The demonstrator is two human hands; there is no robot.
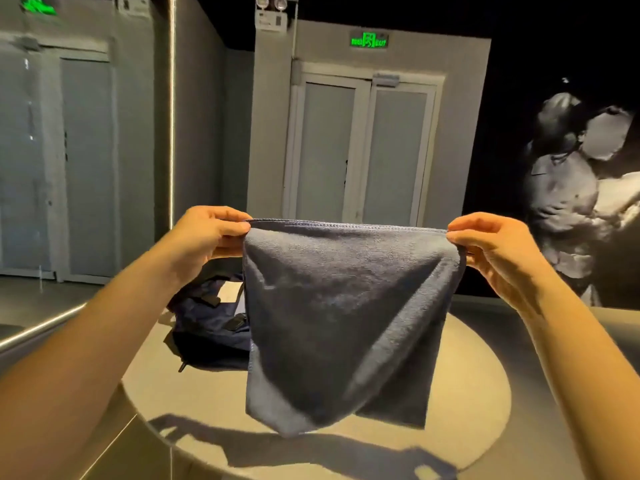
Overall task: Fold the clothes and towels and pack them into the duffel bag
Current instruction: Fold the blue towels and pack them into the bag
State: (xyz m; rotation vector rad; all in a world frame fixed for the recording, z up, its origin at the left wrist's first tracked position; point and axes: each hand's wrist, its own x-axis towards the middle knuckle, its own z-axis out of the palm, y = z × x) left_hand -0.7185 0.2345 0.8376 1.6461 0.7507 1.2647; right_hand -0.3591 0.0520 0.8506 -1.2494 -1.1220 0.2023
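Above the round table [460, 368], the left hand [204, 233] and right hand [491, 244] each pinch a top corner of the dark blue towel [346, 317], which hangs doubled over between them. Behind it, the dark duffel bag [207, 327] lies on the table. Farther back stands a double door [360, 150].

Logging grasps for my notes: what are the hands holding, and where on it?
Both hold the towel by its top corners: left hand pinches one, right hand the other.
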